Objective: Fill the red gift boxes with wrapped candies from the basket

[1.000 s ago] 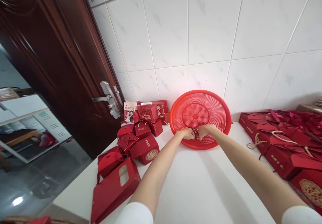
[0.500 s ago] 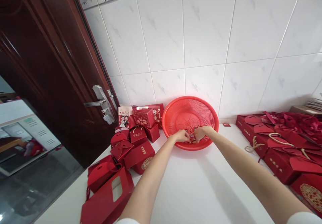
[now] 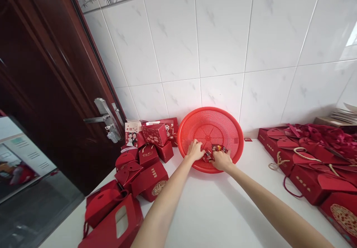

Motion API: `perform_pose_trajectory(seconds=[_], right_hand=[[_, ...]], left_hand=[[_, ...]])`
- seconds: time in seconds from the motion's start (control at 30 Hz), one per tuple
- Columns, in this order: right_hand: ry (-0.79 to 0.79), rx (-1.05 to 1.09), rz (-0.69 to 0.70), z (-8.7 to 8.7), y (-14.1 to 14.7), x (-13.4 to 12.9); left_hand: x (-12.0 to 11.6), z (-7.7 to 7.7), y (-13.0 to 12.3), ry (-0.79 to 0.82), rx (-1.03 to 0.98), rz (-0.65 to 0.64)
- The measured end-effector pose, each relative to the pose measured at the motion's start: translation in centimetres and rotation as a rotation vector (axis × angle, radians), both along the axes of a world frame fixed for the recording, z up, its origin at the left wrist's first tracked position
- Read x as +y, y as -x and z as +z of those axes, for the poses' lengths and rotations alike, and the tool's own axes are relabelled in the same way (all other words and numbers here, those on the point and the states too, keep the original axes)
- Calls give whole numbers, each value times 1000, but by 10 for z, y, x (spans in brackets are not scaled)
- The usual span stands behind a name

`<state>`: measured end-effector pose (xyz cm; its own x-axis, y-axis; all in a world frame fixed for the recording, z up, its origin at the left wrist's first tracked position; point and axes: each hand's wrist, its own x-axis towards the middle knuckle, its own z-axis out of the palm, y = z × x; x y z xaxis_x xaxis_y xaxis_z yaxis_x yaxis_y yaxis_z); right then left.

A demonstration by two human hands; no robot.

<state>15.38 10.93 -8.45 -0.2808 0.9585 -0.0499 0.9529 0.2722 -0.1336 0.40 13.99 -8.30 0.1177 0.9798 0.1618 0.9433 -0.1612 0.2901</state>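
A round red mesh basket (image 3: 208,109) leans up near the tiled wall on the white table. Both hands reach into its lower front part. My left hand (image 3: 195,150) is on the left side, fingers curved over the inner mesh; whether it grips anything is hidden. Small dark red wrapped pieces (image 3: 206,156) lie between the hands. My right hand (image 3: 222,159) has its fingers closed at the small wrapped pieces beside it, and what they hold is too small to name.
Red gift boxes (image 3: 149,180) are piled on the white table (image 3: 200,211) at the left. More red boxes (image 3: 308,181) with cord handles stand at the right. A small red card (image 3: 248,139) lies by the wall; a brown door (image 3: 50,73) is at the left.
My left hand has moved left, away from my right hand, which has shifted slightly down. More wrapped pieces show between and behind the hands. The camera view has shifted a little.
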Motion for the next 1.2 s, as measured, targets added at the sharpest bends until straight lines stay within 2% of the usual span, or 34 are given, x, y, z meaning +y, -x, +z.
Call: perform_pose_trajectory(seconds=[0.33,0.47,0.7,0.87,0.97,1.07,1.13,1.2], right_hand=[[-135,148,-61,-23,-1,1],[-175,264,-96,-23,-5,2],[-167,552,-151,-19,-17,15],[-190,706,-157,-23,-23,21],[-241,751,-146,-26,-23,18],[-306,768,-116,-30,-21,11],[-343,765,-45,-35,-19,5],[-395,738,93,-43,-16,-3]], left_hand=[[-5,-20,-14,-25,19,-31],[-5,-24,-13,32,-24,-63],[-9,-27,-15,11,-65,-42],[-14,-32,-20,-77,-149,25],[-11,-41,-19,-169,-192,72],[-5,-49,-16,-223,-228,65],[-2,-52,-13,-246,-248,46],[-1,-52,-12,-264,-255,38]])
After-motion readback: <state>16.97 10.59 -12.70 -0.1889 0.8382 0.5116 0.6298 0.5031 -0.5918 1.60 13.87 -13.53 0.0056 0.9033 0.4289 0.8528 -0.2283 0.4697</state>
